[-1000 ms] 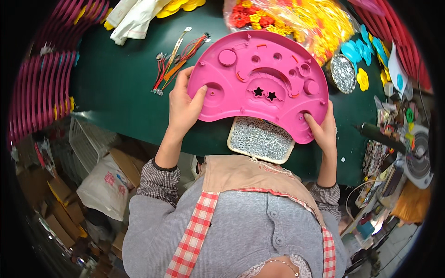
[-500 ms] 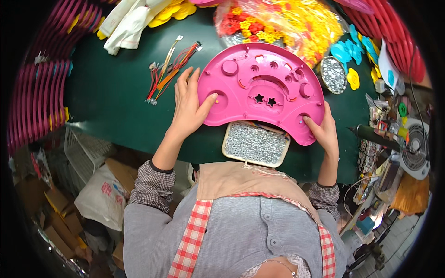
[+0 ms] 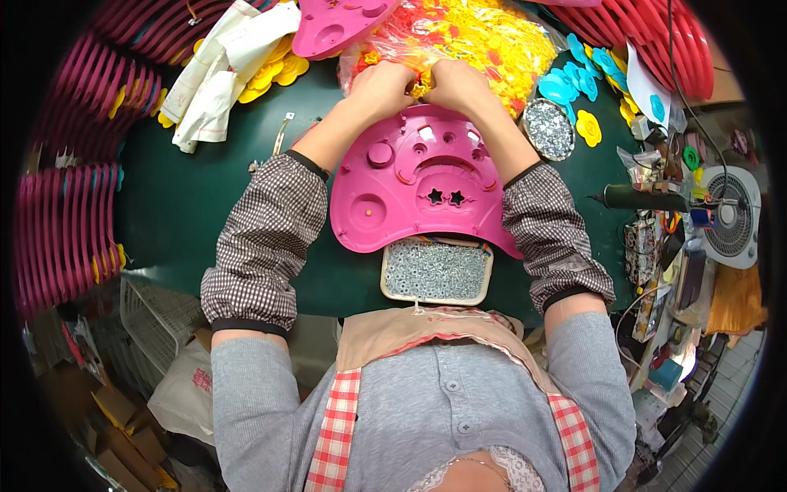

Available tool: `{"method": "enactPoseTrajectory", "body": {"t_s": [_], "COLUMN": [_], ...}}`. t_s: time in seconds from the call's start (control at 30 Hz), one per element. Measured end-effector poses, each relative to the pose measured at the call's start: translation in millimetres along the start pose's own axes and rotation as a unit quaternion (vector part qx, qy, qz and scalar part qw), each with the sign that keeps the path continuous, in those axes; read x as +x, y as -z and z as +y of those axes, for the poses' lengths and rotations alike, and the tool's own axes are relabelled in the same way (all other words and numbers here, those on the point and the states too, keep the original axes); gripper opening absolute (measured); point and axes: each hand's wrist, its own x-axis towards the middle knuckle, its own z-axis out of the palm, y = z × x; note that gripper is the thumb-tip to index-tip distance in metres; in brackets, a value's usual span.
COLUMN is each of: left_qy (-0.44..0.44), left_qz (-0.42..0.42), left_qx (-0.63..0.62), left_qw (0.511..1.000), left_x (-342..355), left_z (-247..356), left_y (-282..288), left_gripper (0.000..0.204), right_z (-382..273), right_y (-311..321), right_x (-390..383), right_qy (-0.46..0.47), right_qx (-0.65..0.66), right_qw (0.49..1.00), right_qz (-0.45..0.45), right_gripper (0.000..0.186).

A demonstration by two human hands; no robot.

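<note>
Left hand [image 3: 379, 88] and right hand [image 3: 459, 84] meeting knuckle to knuckle at upper centre of the frame, both curled narrow, fingers pinching together at a small yellow piece [image 3: 421, 79] at the edge of the bag of yellow and orange plastic parts [image 3: 484, 37]. Exactly how the piece is being gripped: cannot tell, fingertips being hidden. Forearms in checked sleeve covers [image 3: 261, 238] reaching up across the frame from the lower edge. Lying between them, at centre, on the dark green table [image 3: 176, 205]: the pink moulded panel [image 3: 414, 193], flat, with two star-shaped cut-outs near its lower edge, touched by neither hand. Sitting just below the panel, partly tucked under its rim: a shallow tray of small silver screws [image 3: 436, 272]. Resting right of the hands: a round dish of silver bits [image 3: 548, 129], with blue flower-shaped pieces [image 3: 574, 78] just above it. Stacking along the left rim: pink curved parts [image 3: 57, 221]. Lying at far right: a dark power screwdriver [image 3: 643, 198].
</note>
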Motion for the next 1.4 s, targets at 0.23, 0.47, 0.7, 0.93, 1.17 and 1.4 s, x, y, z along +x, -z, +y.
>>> {"method": "enactPoseTrajectory", "body": {"t_s": [0.23, 0.47, 0.7, 0.93, 1.17, 1.4], "left_qy": [-0.035, -0.229, -0.191, -0.181, -0.182, -0.22], "left_qz": [0.021, -0.029, -0.047, 0.049, 0.054, 0.007], "left_qx": [-0.131, -0.129, -0.085, -0.141, -0.093, 0.008], "left_qw": [0.99, 0.964, 0.977, 0.972, 0.977, 0.975], "left_x": [-16, -108, -115, -141, -223, -250], "left_z": [-16, 62, 72, 69, 91, 98], "left_y": [20, 0, -13, -19, 3, -4], "left_gripper": [0.018, 0.015, 0.015, 0.016, 0.02, 0.009], "right_z": [41, 26, 9, -1, -49, -37], "right_y": [21, 5, -4, 6, -18, -18], "right_x": [-72, -199, -193, -214, -273, -279], "right_qy": [0.117, 0.18, 0.19, 0.17, 0.235, 0.19], "right_qx": [0.259, 0.208, 0.114, 0.214, 0.261, 0.326], "right_qw": [0.951, 0.96, 0.975, 0.96, 0.935, 0.923], "right_qz": [0.12, 0.045, 0.014, 0.065, -0.044, -0.079], "right_gripper": [0.018, 0.018, 0.015, 0.018, 0.011, 0.012]}}
